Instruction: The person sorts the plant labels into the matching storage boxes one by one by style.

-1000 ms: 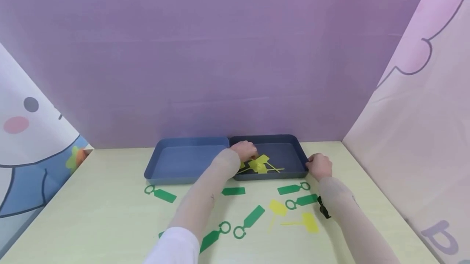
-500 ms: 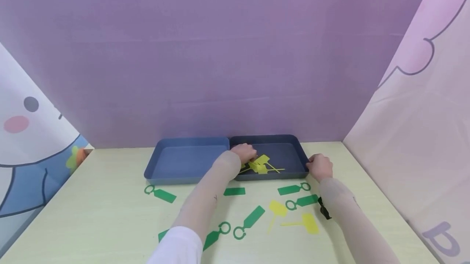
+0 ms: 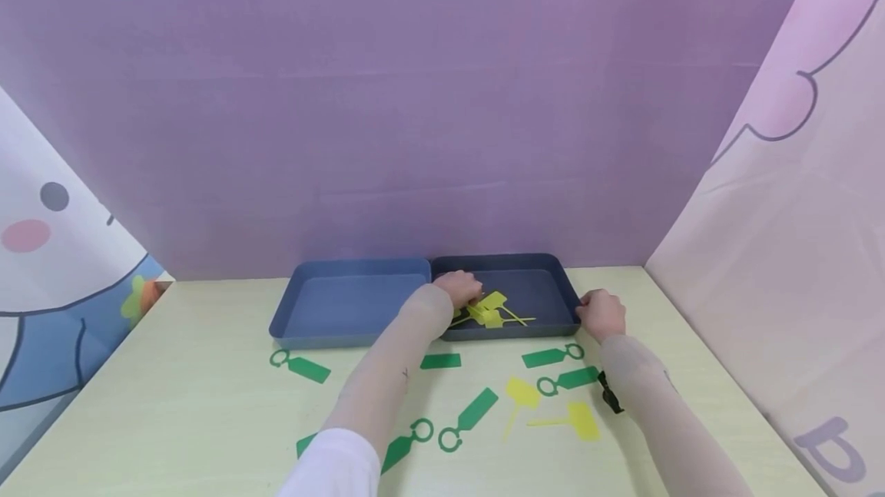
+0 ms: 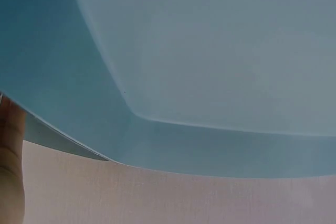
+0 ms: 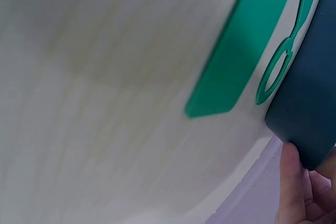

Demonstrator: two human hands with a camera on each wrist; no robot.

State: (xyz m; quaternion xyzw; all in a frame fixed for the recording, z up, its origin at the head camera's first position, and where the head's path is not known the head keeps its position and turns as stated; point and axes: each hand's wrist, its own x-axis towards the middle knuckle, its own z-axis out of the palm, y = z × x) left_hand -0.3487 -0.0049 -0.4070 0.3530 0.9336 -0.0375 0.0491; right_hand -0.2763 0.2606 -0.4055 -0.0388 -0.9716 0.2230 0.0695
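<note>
Head view: pinching with the right hand (image 3: 603, 313) the right wall of the dark tray (image 3: 535, 288), standing on the table (image 3: 200, 374) just beside the blue tray (image 3: 353, 309). Resting the left hand (image 3: 458, 287) at its left end, near the yellow tags (image 3: 493, 300) inside, but not showing clearly enough to tell whether gripping rim or tag. Probably steadying the dark tray now; seemingly calling next for even holding at both ends, without scattering the tags.

Looks like a small screened booth for tabletop work. Has a pale table (image 3: 173, 405), closed in by a creased purple sheet (image 3: 415, 97) behind, a cartoon-printed panel (image 3: 48, 278) at left and a pink-and-white printed panel (image 3: 781, 251) at right. Could stand in a home, office or lab; impossible to tell.
</note>
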